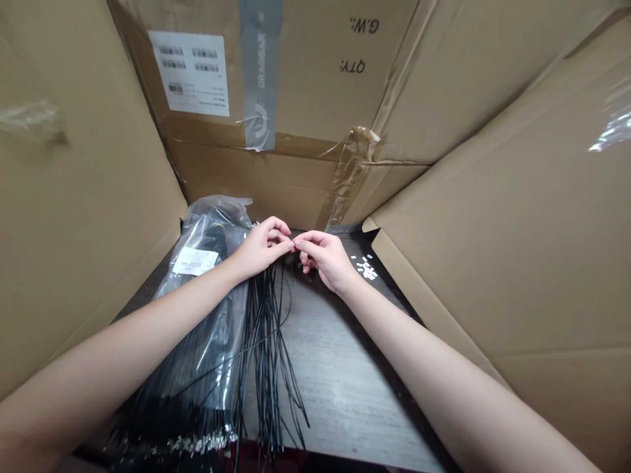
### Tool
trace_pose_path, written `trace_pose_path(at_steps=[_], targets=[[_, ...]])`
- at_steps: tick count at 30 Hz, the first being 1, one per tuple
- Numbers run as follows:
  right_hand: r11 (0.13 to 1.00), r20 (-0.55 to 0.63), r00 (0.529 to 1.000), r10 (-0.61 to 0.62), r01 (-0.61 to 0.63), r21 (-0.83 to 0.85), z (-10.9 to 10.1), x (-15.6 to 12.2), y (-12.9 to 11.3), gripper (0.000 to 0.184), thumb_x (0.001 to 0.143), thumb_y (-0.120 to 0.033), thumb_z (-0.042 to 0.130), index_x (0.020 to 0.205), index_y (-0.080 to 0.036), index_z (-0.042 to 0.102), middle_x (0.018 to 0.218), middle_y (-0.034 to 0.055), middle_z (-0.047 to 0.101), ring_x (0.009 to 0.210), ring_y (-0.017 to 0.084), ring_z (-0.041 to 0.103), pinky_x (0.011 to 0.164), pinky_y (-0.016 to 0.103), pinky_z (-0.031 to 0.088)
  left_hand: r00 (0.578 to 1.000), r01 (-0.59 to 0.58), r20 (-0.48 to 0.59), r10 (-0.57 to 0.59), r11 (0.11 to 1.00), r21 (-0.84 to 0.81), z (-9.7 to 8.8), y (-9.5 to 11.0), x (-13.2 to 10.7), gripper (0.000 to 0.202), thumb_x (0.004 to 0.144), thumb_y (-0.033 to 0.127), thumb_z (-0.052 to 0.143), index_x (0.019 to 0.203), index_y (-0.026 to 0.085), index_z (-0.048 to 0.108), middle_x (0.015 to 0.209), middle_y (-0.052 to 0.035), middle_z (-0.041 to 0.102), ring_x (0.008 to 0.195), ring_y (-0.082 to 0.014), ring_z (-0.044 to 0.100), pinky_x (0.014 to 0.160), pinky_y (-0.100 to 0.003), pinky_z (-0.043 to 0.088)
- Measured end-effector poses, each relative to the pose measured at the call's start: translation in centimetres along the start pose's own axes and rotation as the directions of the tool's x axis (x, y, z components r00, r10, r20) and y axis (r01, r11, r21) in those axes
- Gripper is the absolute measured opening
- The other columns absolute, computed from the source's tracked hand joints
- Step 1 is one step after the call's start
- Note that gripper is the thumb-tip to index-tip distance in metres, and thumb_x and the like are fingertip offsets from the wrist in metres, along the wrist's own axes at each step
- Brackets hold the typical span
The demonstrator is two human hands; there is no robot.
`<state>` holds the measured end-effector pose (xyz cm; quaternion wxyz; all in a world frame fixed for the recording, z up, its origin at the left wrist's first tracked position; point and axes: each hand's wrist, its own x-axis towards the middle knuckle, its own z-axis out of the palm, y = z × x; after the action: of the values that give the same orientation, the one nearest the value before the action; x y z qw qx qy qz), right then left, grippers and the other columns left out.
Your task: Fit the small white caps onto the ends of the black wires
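Observation:
My left hand (263,248) and my right hand (321,257) meet at the fingertips above the table, each closed in a pinch. From below the pinch a thin black cable (290,299) curves down and to the left; its upper end is hidden by my fingers. Whatever my right fingertips hold is too small to make out. Under and beside my left hand lies a loose bundle of black cables (266,355), running toward the table's front edge. Small white pieces (366,269) lie scattered to the right of my right hand.
A clear plastic bag (211,328) full of black cables, with shiny metallic ends at the front, lies on the left under my left forearm. It bears a white label (195,261). Cardboard walls (276,184) enclose the dark table (335,368) at the back and both sides.

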<state>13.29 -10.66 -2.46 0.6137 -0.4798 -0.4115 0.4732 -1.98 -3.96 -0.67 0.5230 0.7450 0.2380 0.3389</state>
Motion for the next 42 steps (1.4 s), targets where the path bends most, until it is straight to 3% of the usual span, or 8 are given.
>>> trace_pose_path(at_steps=[6,12,19,35,42], targets=[[0.999,0.0,1.0,0.002,-0.001,-0.032,0.2,-0.1,0.0,0.024,0.063,-0.036,0.077,0.069,-0.017,0.064,0.05,-0.0042,0.055,0.042,0.007,0.044,0.036,0.019,0.041,1.0,-0.002,-0.005,0.002,0.999,0.038,0.2,0.1,-0.1,0.021,0.076,0.023,0.069,0.088,0.016,0.053,0.07,0.0004,0.067,0.065,-0.0111,0.064,0.062,-0.022,0.044],[1.0,-0.013,1.0,-0.01,0.01,-0.028,0.2,0.0,0.1,0.021,0.066,-0.035,0.074,0.069,-0.017,0.063,0.048,-0.005,0.054,0.042,0.007,0.045,0.039,0.019,0.041,0.989,0.15,0.011,-0.15,0.989,0.01,0.2,0.8,-0.2,0.022,0.072,0.026,0.073,0.086,0.012,0.062,0.065,-0.0008,0.068,0.058,-0.01,0.06,0.058,-0.022,0.044],[1.0,-0.011,1.0,-0.019,0.019,-0.013,0.1,0.0,0.1,0.018,0.066,-0.032,0.073,0.069,-0.018,0.062,0.045,-0.0057,0.053,0.041,0.007,0.045,0.04,0.019,0.04,0.974,0.228,0.002,-0.228,0.973,-0.019,0.2,1.0,-0.1,0.016,0.067,0.022,0.075,0.076,0.011,0.067,0.06,0.0003,0.064,0.052,-0.0081,0.055,0.051,-0.02,0.041],[0.996,-0.011,0.999,-0.042,0.041,-0.079,0.2,0.0,0.4,0.024,0.065,-0.035,0.076,0.068,-0.018,0.059,0.049,-0.0061,0.054,0.04,0.007,0.046,0.037,0.019,0.044,0.99,0.142,-0.022,-0.142,0.989,0.033,0.2,0.2,0.0,0.01,0.066,0.019,0.072,0.069,0.011,0.069,0.062,-0.0013,0.067,0.058,-0.0103,0.06,0.059,-0.022,0.045],[0.996,-0.016,0.999,-0.045,0.043,-0.072,0.2,-0.2,0.2,0.028,0.064,-0.04,0.079,0.072,-0.017,0.066,0.048,-0.0052,0.054,0.04,0.008,0.046,0.036,0.019,0.043,0.994,0.088,-0.081,-0.08,0.991,0.1,0.0,0.0,0.1,0.01,0.066,0.023,0.071,0.069,0.013,0.07,0.063,-0.0017,0.068,0.06,-0.0131,0.061,0.062,-0.025,0.048]])
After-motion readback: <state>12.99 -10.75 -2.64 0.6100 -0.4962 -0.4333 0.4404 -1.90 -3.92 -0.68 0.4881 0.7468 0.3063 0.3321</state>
